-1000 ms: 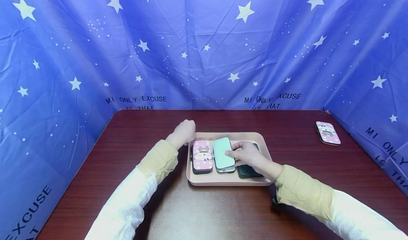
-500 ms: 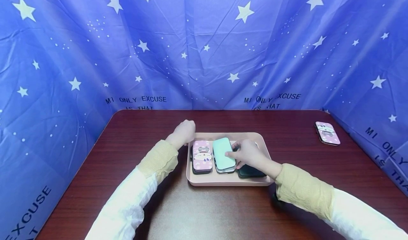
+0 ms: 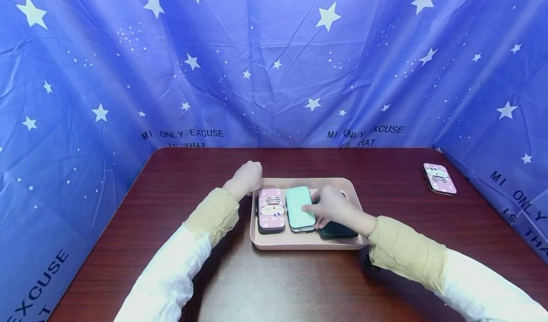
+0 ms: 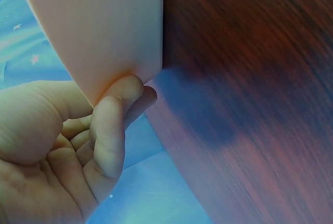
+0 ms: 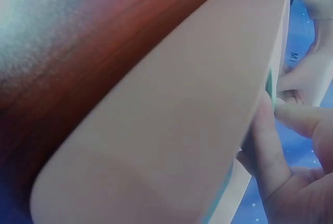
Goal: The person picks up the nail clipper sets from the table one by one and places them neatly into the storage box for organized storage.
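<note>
A beige tray (image 3: 308,247) stands on the table, with flat rectangular cases inside. My left hand (image 3: 247,175) pinches the tray's far left corner; the left wrist view shows thumb and fingers (image 4: 109,135) at that rim. In the middle of the tray lies a mint-green case (image 3: 299,208) on top of another, mostly hidden one. My right hand (image 3: 336,208) pinches its right edge, thumb on top. At the left sits a pink case (image 3: 271,210) with a cartoon print, on a dark case. A dark green case (image 3: 338,230) lies partly under my right hand.
Another pink printed case (image 3: 440,178) lies apart on the table (image 3: 257,284), near its right edge. A blue star-patterned curtain (image 3: 274,74) surrounds the back and sides.
The mint-green case has straightened and settled lower, more squarely over the one beneath. My right hand has shifted slightly with it. My left hand stays on the tray corner.
</note>
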Demonstrator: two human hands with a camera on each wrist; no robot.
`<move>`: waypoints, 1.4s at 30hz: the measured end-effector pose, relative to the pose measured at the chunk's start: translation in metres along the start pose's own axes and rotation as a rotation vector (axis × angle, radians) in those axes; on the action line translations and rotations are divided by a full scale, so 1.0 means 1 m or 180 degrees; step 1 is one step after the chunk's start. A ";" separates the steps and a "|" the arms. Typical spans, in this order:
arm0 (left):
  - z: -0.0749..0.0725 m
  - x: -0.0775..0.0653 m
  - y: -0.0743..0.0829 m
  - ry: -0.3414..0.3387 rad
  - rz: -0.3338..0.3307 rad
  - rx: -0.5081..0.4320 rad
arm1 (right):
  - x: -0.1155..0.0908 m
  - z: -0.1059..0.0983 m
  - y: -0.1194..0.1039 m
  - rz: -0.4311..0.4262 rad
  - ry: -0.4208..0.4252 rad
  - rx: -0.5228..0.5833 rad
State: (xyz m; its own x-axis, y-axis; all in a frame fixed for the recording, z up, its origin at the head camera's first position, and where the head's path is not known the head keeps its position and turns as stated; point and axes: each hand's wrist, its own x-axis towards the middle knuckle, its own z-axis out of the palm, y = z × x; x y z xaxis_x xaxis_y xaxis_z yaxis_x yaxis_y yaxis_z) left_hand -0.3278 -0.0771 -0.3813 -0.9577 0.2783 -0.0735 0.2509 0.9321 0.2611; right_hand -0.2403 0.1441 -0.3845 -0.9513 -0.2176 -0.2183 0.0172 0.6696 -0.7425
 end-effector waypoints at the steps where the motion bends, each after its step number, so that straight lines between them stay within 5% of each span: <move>1: 0.000 0.000 0.000 0.0003 0.0001 0.0004 | 0.000 -0.001 -0.001 -0.0002 -0.0027 -0.0053; 10: 0.000 0.000 -0.001 -0.0004 0.0004 0.0004 | 0.004 -0.006 -0.008 0.0173 -0.0233 -0.0309; 17: 0.001 0.000 0.000 0.0017 0.0016 0.0017 | 0.005 -0.008 -0.012 -0.0026 -0.0158 -0.0967; 23: 0.001 0.001 0.000 -0.0019 -0.0028 0.0067 | 0.004 -0.008 -0.014 -0.0056 -0.0152 -0.1087; 42: 0.000 0.000 0.001 -0.0064 -0.0043 0.0074 | 0.003 -0.010 -0.017 0.0363 -0.0358 -0.0518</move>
State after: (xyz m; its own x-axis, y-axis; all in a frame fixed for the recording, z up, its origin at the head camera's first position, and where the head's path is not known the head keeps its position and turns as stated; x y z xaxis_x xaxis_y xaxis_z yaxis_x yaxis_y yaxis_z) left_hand -0.3276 -0.0761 -0.3815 -0.9580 0.2702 -0.0962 0.2415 0.9409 0.2375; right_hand -0.2466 0.1389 -0.3661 -0.9055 -0.2057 -0.3711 0.0641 0.7983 -0.5989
